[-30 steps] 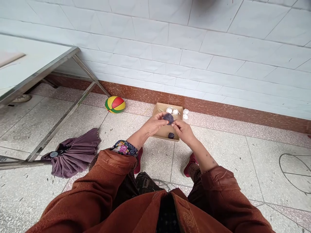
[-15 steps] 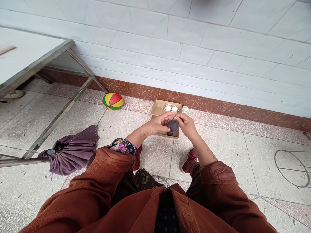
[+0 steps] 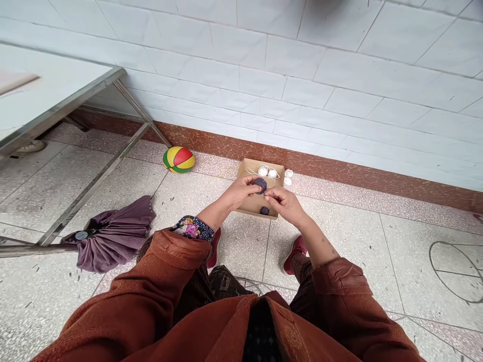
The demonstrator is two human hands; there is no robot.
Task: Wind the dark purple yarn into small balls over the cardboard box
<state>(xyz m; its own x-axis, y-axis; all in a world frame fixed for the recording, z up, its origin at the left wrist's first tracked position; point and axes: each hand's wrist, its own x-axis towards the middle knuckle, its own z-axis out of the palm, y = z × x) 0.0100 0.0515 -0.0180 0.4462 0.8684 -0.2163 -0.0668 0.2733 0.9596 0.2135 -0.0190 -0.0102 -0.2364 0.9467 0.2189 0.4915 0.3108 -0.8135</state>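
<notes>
My left hand (image 3: 243, 192) is closed around a dark purple-grey ball of yarn (image 3: 260, 185), held above a shallow cardboard box (image 3: 249, 204). Close to its right side, my right hand (image 3: 284, 202) pinches with thumb and forefinger at what looks like the yarn's loose strand; the strand itself is too thin to make out clearly. Inside the box, a smaller dark ball of yarn (image 3: 264, 210) lies near the front edge. Two white balls of yarn (image 3: 267, 172) with trailing strands sit at its back. More white yarn (image 3: 289, 176) rests on the floor just right of the box.
A red, yellow and green ball (image 3: 178, 160) lies by the wall. To the left stands a metal-framed table (image 3: 86, 93), with a purple folded umbrella (image 3: 116, 236) on the floor below it. A thin wire ring (image 3: 432, 261) lies at right. Red shoes (image 3: 296, 251) flank the box's near side.
The dark ball of yarn has turned and shifted slightly up and left with my left hand. My right hand has moved lower, away from the ball's top. The smaller dark ball shows more fully.
</notes>
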